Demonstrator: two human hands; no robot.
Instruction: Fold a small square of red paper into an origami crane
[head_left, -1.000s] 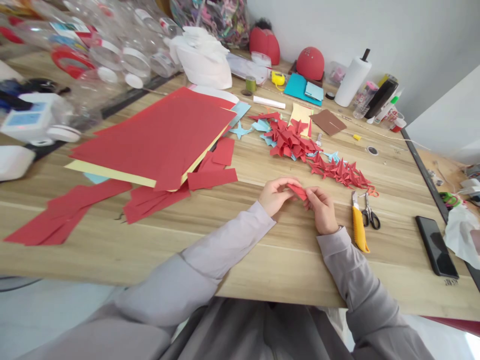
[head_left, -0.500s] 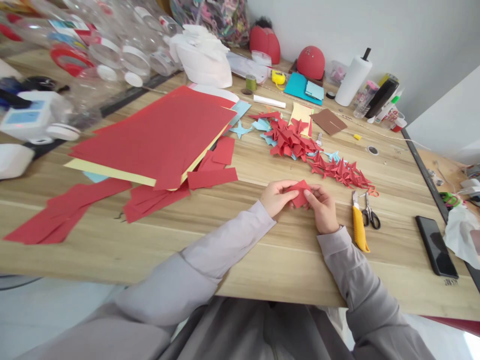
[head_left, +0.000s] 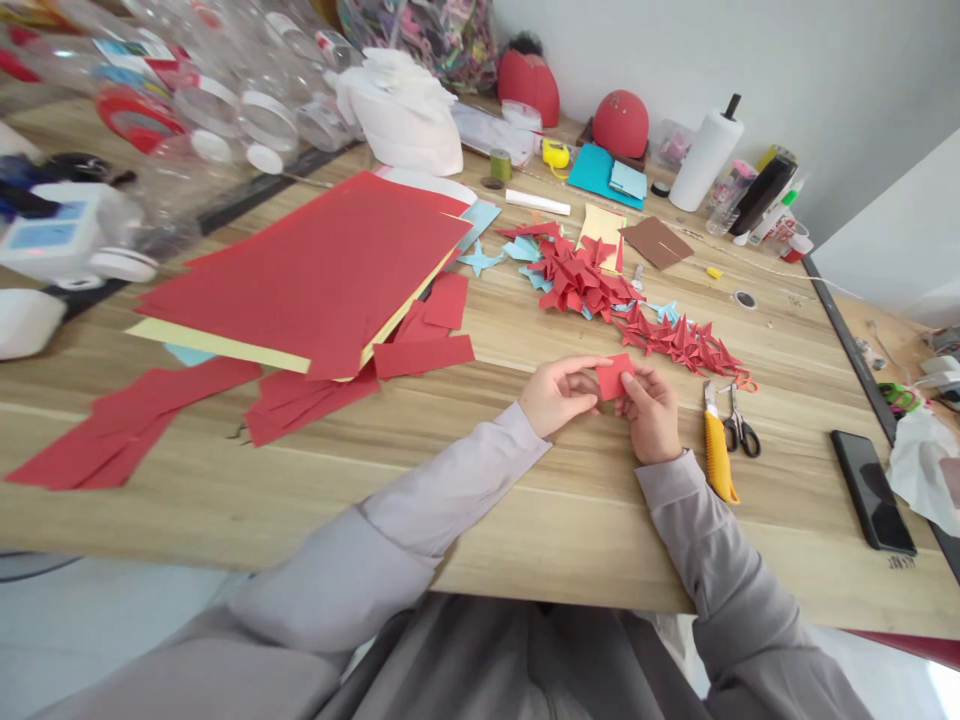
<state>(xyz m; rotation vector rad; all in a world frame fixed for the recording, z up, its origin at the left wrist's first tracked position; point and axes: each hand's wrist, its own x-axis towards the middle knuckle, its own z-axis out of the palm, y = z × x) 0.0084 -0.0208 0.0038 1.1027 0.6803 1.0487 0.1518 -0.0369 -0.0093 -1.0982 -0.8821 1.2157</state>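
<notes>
Pinching one red square between them, the two hands hold it just above the wooden table. The square sits nearer the right hand, whose curled fingers grip its lower edge, while the left hand reaches across with narrowly bent fingers to its left side. Neither hand is wide open. Just right of the right hand lie one yellow craft knife and one pair of scissors, side by side, with one black phone well beyond them. Ahead of the hands are two heaps of folded red shapes, mixed with light-blue ones and too overlapped to count. One blue star lies apart at the left of the first heap. To the left is one large stack of red sheets on yellow paper, with three loose red pieces at its right edge and two clusters of red strips below it. At the back stand one paper towel roll and two red domes.
</notes>
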